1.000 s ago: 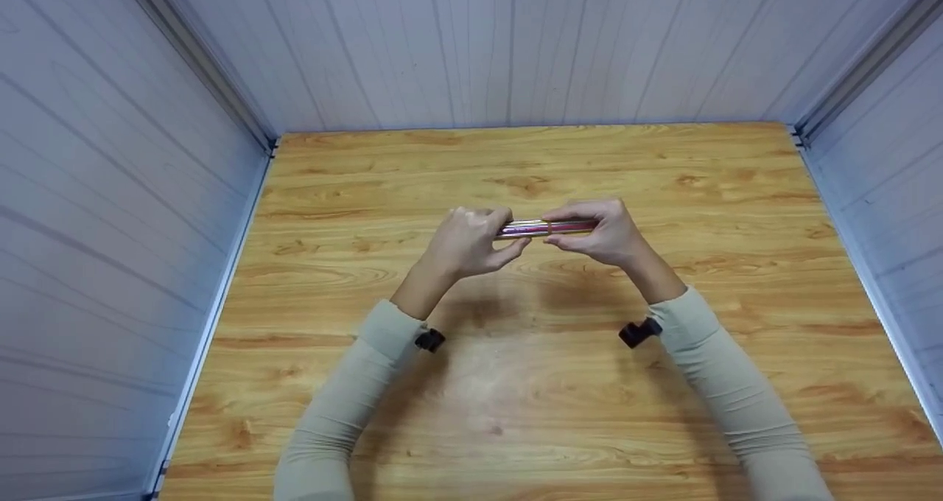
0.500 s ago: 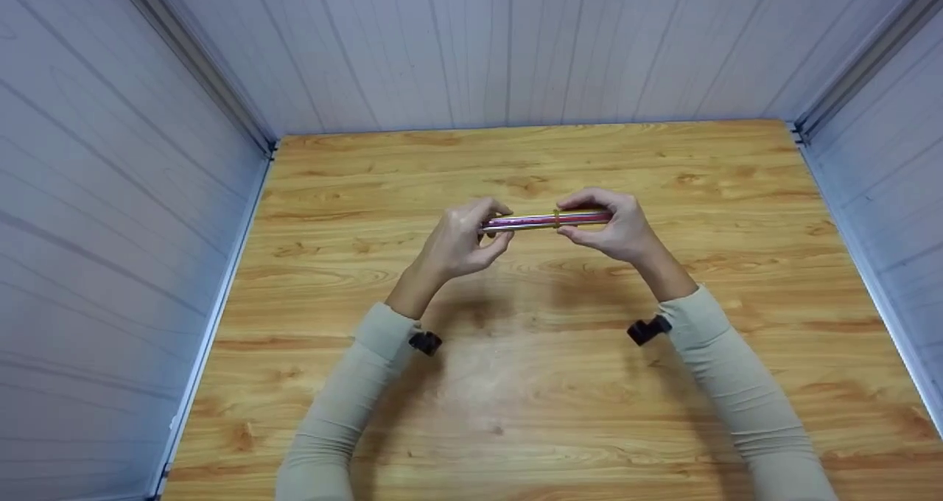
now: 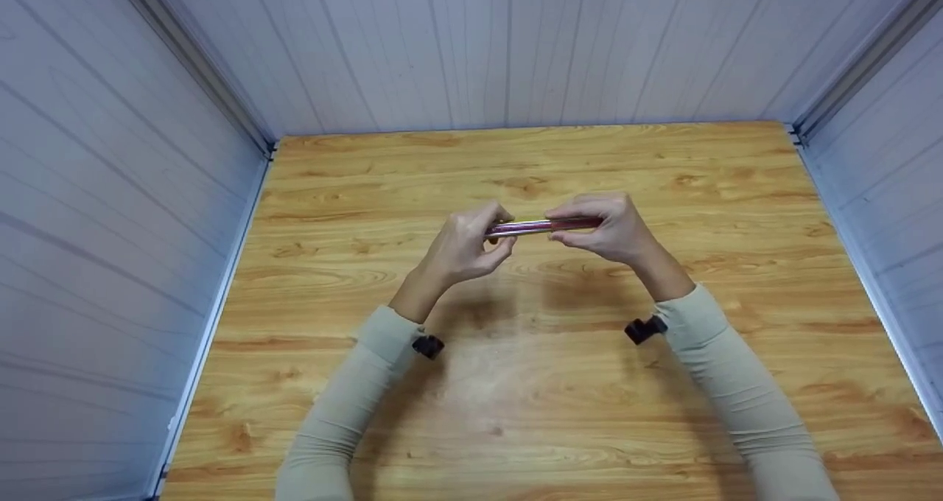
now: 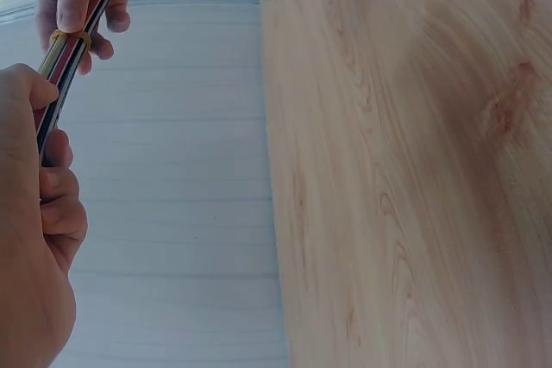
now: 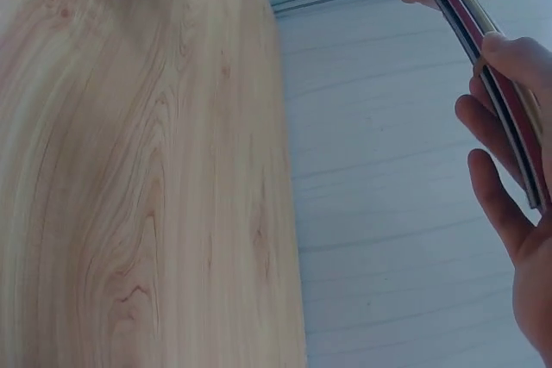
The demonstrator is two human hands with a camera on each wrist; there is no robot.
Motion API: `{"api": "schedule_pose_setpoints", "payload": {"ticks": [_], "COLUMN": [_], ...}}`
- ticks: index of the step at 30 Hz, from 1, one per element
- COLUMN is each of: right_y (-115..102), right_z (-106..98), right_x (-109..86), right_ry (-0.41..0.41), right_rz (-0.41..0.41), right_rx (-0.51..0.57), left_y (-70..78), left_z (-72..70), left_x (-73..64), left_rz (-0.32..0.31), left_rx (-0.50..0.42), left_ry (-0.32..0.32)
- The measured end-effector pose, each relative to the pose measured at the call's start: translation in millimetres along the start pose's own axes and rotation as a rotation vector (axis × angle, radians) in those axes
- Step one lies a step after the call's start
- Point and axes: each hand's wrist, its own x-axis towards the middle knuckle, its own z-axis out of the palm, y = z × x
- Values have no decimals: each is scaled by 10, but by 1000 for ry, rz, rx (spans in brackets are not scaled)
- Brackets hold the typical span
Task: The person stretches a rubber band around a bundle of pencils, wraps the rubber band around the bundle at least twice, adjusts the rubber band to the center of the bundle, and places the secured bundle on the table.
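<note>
A slim bundle of pencils with dark, red and silvery stripes lies level between the two hands, above the table. Round its middle runs a yellow rubber band. The left hand pinches one end between thumb and fingers. On the other end is the right hand, thumb and fingertips gripping close by the band. From the right wrist view, the right thumb lies over the bundle, and its end reaches into the palm. The left palm hides the opposite end.
Below the hands spreads a wood-grain table. White panelled walls enclose it at the back and on both sides. Each sleeved wrist carries a small black camera.
The hands first drew apart, the left thumb sliding toward its end of the bundle, then came slightly closer again. The bundle shifted right, then a little back left. Both hands keep hold.
</note>
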Motion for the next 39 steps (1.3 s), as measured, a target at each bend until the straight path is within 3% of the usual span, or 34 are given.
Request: {"api": "schedule_pose_setpoints", "payload": {"ticks": [5,13,17,29,39], "right_y": [13,18,7,-53,19], "right_z": [14,-38,-47,-46,15], "right_x": [5,17,25,14,61], "right_ry": [-26,-32,-34,-48,-49], "right_rz": [-64,11,11,-73,-224], "right_rx": [-102,1,-58,-187,-299], "left_y": [15,-45,-42,3,27], "left_z": [26,-53,-60,0,3], "left_x": [14,-49,-41,-10,-2], "left_rz": [1,-50,-39,-35,-26], "left_rx": [-12,-43,-46,-2,27], "left_ry": [-19,-3,6,-16,-48]}}
